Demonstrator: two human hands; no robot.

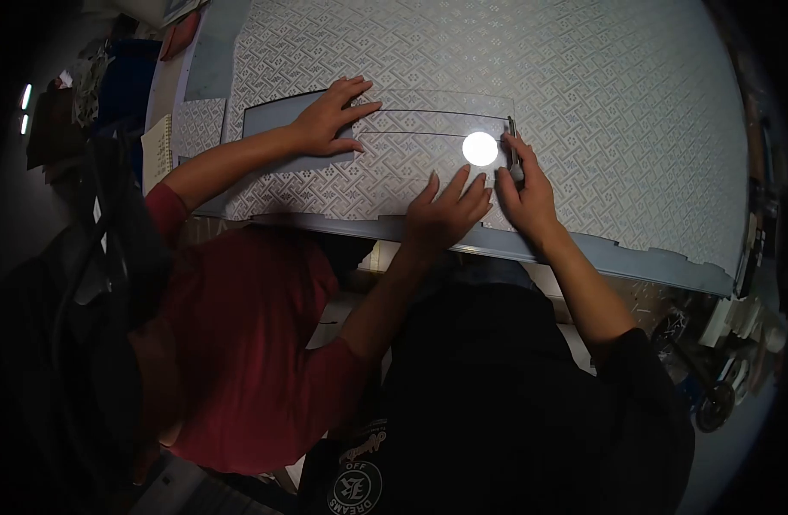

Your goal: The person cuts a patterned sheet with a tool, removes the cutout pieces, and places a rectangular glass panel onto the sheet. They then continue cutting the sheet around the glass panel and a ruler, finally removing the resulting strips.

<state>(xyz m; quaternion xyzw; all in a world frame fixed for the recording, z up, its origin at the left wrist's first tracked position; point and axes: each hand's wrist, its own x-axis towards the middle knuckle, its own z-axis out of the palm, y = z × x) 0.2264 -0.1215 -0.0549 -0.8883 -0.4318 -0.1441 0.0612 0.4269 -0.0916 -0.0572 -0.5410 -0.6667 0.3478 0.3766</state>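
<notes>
My right hand (531,193), at the end of a black sleeve, is closed around a thin dark tool (512,142) held upright at the right end of a clear sheet (428,120). The sheet lies on patterned silver-grey material (600,120), with dark curved lines across it and a bright light reflection. Left of it is a grey-blue area (278,116) with a dark edge. My left hand is not in view. A co-worker in red has one hand (329,120) spread at the sheet's left end and the other (450,206) spread near its lower edge, close to my right hand.
The table's front edge (497,244) runs below the material. A spiral notebook (158,150) and a small patterned piece (200,124) lie at the left, with a reddish item (181,36) behind. The co-worker's torso (248,343) is close on my left. Assorted items stand at the lower right.
</notes>
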